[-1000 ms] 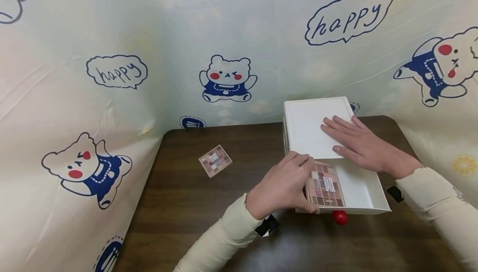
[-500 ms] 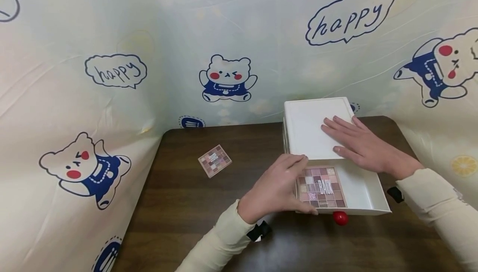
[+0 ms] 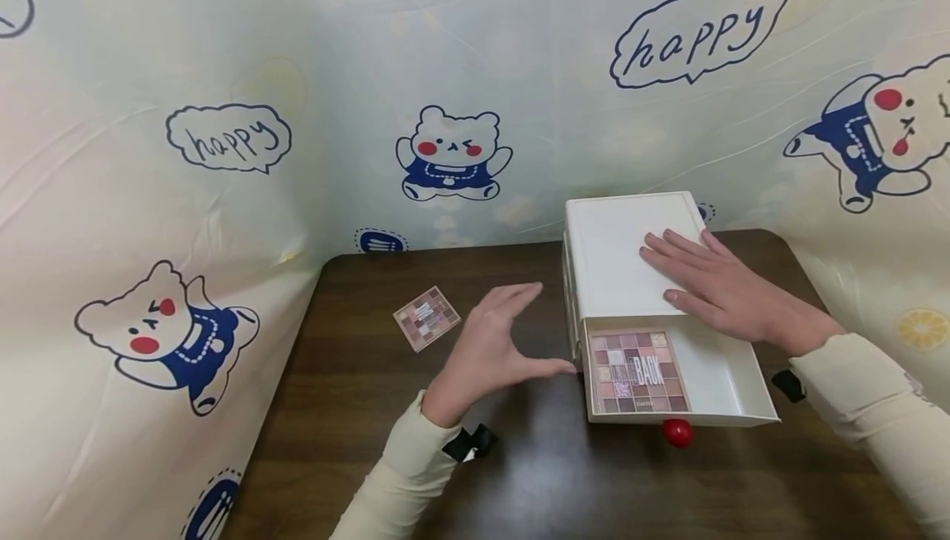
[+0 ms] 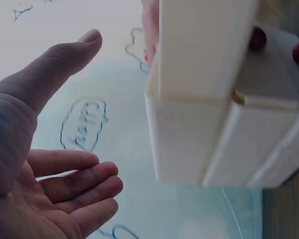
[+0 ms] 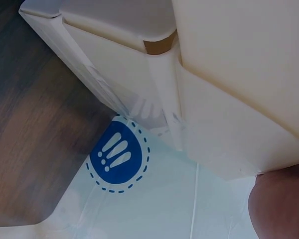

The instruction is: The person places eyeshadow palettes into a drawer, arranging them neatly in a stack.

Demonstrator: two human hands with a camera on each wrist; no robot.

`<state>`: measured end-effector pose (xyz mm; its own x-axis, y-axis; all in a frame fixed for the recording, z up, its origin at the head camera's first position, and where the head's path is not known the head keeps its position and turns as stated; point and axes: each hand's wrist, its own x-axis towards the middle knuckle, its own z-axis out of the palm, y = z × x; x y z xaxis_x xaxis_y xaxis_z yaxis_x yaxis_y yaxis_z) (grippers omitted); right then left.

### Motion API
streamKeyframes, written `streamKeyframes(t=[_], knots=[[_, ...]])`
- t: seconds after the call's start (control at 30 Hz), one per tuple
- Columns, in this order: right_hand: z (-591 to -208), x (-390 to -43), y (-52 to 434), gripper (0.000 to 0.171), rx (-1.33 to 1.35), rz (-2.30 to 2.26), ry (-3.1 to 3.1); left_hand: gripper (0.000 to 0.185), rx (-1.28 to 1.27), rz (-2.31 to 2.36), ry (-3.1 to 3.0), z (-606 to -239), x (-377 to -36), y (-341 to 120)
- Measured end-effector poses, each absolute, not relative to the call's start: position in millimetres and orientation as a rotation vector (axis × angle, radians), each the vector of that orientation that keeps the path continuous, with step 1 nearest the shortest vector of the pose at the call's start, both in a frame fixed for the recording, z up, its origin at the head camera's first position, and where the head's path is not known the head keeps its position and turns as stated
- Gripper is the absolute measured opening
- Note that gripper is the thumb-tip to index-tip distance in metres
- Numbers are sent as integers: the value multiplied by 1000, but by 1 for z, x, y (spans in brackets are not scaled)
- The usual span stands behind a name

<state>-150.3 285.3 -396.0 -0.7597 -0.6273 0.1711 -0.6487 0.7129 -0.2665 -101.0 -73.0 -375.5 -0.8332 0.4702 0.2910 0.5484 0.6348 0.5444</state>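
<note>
A white drawer box (image 3: 634, 255) stands at the back right of the table, its top drawer (image 3: 723, 367) pulled out toward the person. Inside the drawer, at its left side, lies a square eyeshadow palette (image 3: 640, 373) marked "BACK". My left hand (image 3: 486, 350) is left of the drawer with nothing in it, thumb and fingers spread apart; the left wrist view shows its bare palm (image 4: 65, 199) beside the box. My right hand (image 3: 708, 288) rests flat on the box's top, fingers straight. In the right wrist view only a bit of that hand (image 5: 281, 201) shows.
A smaller eyeshadow palette (image 3: 427, 319) lies on the dark wooden table (image 3: 356, 408), left of my left hand. A red round knob (image 3: 679, 433) sticks out from the drawer front. Behind the table hangs a printed cloth (image 3: 549, 111).
My left hand has let go of the palette, which now lies flat in the drawer, and has moved left out over the table. My right hand has stayed on the box.
</note>
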Motion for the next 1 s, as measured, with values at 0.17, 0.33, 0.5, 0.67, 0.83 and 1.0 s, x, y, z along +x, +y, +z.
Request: streamKeyframes(t=[0.17, 0.33, 0.5, 0.67, 0.83, 1.0], knots=[[-397, -150, 286, 65, 1058, 473, -2845, 97, -751, -992, -2747, -385, -111, -95], [-397, -151, 286, 65, 1064, 474, -2844, 98, -667, -956, -2769, -401, -126, -121], [-396, -151, 285, 66, 1062, 472, -2848, 102, -606, -861, -2819, -414, -138, -145], [-396, -150, 285, 66, 1059, 467, -2846, 105, -528, -847, -2872, -422, -143, -162], [-396, -150, 285, 65, 1060, 469, -2845, 106, -447, -811, -2918, -436, -154, -179], [-397, -150, 285, 65, 1064, 471, -2843, 108, -308, -878, -2964, -457, -167, -200]])
